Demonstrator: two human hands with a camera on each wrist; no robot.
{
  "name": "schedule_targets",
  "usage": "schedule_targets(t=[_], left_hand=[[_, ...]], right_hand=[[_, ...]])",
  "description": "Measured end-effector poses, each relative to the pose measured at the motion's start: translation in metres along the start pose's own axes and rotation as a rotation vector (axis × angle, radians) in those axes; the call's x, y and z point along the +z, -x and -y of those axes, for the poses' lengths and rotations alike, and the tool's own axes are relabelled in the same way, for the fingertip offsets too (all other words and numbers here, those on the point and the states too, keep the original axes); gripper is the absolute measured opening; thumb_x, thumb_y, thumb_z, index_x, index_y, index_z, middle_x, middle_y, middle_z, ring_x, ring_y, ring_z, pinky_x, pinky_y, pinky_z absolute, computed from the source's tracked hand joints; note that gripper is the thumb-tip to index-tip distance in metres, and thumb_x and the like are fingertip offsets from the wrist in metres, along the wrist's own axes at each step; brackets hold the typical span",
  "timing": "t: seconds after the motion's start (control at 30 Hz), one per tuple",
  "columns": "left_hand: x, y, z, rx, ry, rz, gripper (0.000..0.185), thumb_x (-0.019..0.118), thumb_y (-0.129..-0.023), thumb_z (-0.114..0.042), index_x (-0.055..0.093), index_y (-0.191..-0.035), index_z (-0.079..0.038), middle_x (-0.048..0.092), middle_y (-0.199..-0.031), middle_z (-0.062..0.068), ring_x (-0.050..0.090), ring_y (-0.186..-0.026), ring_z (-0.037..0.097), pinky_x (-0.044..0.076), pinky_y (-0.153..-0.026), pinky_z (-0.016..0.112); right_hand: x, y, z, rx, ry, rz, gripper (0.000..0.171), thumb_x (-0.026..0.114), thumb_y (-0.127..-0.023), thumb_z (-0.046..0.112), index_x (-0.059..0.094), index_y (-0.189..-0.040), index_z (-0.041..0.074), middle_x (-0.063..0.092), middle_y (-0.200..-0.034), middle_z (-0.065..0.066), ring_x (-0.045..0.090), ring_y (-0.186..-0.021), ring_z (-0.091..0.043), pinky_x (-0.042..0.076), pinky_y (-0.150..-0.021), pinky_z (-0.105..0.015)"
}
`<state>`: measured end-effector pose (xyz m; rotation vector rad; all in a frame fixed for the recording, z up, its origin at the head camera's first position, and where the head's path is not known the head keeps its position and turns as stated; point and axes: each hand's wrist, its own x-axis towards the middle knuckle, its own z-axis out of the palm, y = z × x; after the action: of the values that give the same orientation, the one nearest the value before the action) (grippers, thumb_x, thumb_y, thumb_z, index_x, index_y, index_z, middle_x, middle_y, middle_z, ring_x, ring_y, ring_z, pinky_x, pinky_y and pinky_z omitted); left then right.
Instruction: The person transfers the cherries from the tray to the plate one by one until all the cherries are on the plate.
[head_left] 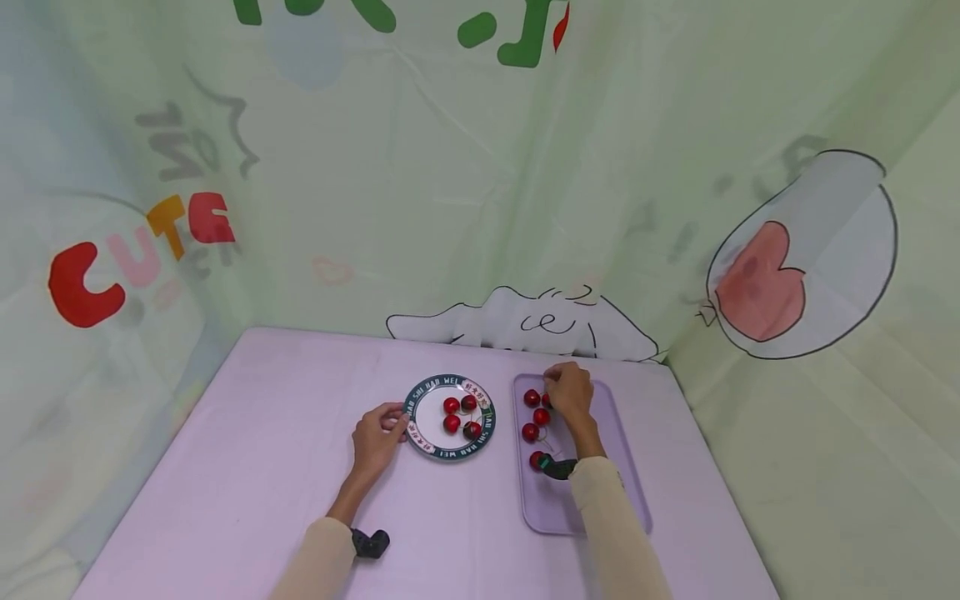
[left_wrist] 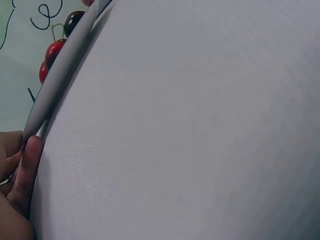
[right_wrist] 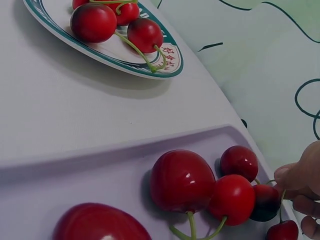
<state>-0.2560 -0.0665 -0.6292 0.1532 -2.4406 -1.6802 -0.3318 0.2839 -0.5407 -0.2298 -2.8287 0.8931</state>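
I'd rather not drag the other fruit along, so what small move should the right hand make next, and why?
Probably lift one cherry stem straight up with the right hand: its fingertips are at the stems, neighbouring cherries crowd close in the tray, and the left hand grips the plate.

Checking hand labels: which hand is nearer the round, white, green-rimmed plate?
Left. The left hand holds the plate by its rim; the right hand is farther away, over the rectangular lilac tray.
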Motion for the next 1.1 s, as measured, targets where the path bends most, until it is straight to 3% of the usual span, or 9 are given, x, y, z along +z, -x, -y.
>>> schedule_targets(t=[0.5,1.1], left_hand=[[0.001,-0.002,0.001,-0.005,-0.005,0.005,0.030,0.074,-0.103,-0.009,0.075,-0.132,-0.002,0.079,-0.113,0.016,0.073,-0.073,0.009,0.058,-0.065,0.015],[0.000,-0.001,-0.001,-0.021,-0.007,0.010,0.030,0.074,-0.104,-0.010,0.075,-0.133,-0.003,0.079,-0.113,0.016,0.074,-0.073,0.010,0.059,-0.065,0.015]], right_hand=[[-0.008,-0.002,-0.008,0.027,0.017,-0.030,0.014,0.074,-0.095,0.002,0.082,-0.105,-0.004,0.081,-0.101,-0.024,0.074,-0.094,-0.041,0.056,-0.085,-0.056],[-0.027,-0.006,-0.009,0.104,-0.002,-0.081,0.009,0.079,-0.093,0.003,0.086,-0.096,-0.001,0.083,-0.101,-0.023,0.077,-0.096,-0.047,0.059,-0.082,-0.058]])
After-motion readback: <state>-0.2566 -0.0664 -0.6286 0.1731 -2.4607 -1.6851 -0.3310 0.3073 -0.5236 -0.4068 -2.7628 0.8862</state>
